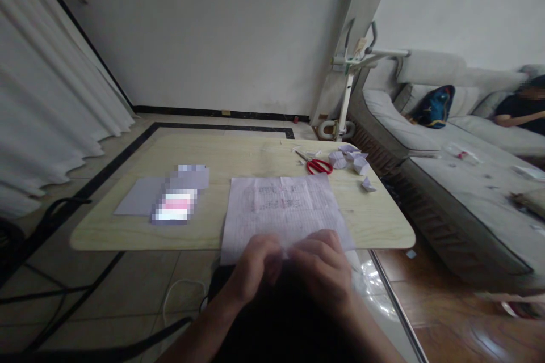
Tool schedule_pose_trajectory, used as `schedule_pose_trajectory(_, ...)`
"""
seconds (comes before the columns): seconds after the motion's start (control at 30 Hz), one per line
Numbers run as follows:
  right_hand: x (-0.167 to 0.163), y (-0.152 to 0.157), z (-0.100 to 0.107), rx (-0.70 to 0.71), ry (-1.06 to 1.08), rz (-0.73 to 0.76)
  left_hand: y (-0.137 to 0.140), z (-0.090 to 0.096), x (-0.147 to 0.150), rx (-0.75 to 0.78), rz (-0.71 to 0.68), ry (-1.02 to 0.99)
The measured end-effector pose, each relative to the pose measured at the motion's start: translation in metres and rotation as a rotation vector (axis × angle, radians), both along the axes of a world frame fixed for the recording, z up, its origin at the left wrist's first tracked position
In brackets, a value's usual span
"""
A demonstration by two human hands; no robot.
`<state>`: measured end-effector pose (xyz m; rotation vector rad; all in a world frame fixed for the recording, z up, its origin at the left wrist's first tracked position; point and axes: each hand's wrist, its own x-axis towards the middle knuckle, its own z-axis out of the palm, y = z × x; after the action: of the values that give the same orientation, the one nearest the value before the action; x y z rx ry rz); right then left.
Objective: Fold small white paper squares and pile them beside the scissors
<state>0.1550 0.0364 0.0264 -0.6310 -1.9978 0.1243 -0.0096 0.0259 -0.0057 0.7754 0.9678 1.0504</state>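
A creased sheet of paper (281, 204) with faint writing lies on the pale wooden table (136, 238), its near edge hanging over the front. My left hand (259, 264) pinches that near edge around its middle. Close beside it, my right hand (321, 264) grips the same edge with curled fingers. Both hands are slightly blurred, and the fingertips are partly hidden. Beyond the sheet, to the right, are red-handled scissors (319, 167) with their blades partly apart. Several folded paper pieces (338, 160) sit right of the scissors.
At the table's left lie a pixelated phone-like object (175, 207) and a white sheet (138, 195). Small paper scraps (314, 153) are near the scissors. A grey sofa (468, 181) stands on the right, with a person (523, 108) on it. A white exercise frame (347, 91) stands behind the table.
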Motion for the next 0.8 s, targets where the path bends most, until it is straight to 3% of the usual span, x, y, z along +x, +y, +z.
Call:
schedule_pose_trajectory(0.1, -0.001, -0.002, 0.001, -0.046, 0.123, -0.035, 0.001, 0.009, -0.006, 0.013, -0.010, -0.013)
schedule_pose_trajectory(0.17, -0.002, -0.003, 0.003, -0.169, 0.268, -0.065, -0.001, 0.016, -0.009, 0.083, 0.012, 0.022)
schedule_pose_trajectory(0.3, -0.005, -0.004, 0.006, -0.465, 0.482, -0.040, -0.008, 0.029, -0.007, 0.442, 0.085, 0.355)
schedule_pose_trajectory(0.4, -0.007, -0.005, 0.008, -0.555, 0.512, 0.004, -0.011, 0.033, -0.002, 0.571, 0.108, 0.434)
schedule_pose_trajectory(0.8, -0.010, -0.008, 0.006, -0.681, 0.503, -0.005, -0.009, 0.036, -0.001, 0.658, 0.175, 0.557)
